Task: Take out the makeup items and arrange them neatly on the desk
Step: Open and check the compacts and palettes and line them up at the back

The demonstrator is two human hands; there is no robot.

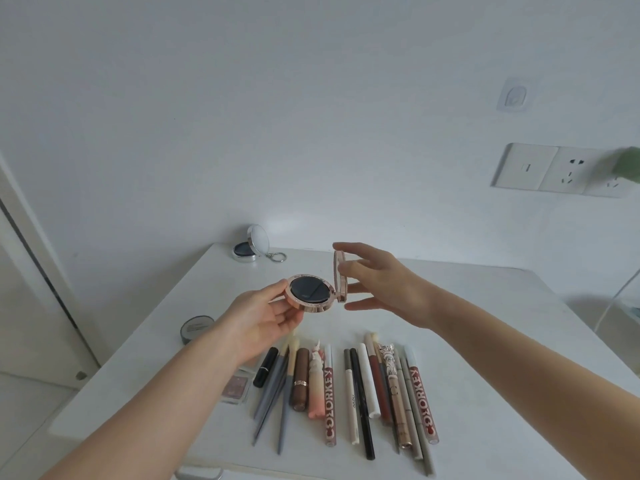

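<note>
L hand (pixel 266 315) grips the base of a rose-gold round compact (pixel 309 295) from its left edge, thumb on the rim, fingers curled beneath. The compact is held in the air above the white desk (pixel 485 306), its dark pan facing up. Its lid (pixel 340 276) stands upright at the hinge on the base's right side.

R hand (pixel 377 278) is at the lid: fingers straight and spread, index tip above the lid's top edge, thumb against the lid's outer face. No curl around the lid; whether the other fingers touch it cannot be told.

Below the L fingers, nearer the camera: a row of stick items lying approx. parallel on the desk, incl. a black lipstick (pixel 265 367), grey-handled brushes (pixel 273 393), a brown tube w/ gold band (pixel 300 379), a "COLORKEY" lip gloss (pixel 329 396), black and white pens (pixel 360 400), and a second "COLORKEY" gloss (pixel 422 403) at the right end.

Left of the L wrist: a grey round jar (pixel 195 328). Under the L forearm: a clear pink palette (pixel 235 388), partly hidden.

Beyond the fingers, at the desk's far edge: an open silver compact w/ key ring (pixel 251 244). Wall sockets (pixel 561 169) at upper right.
</note>
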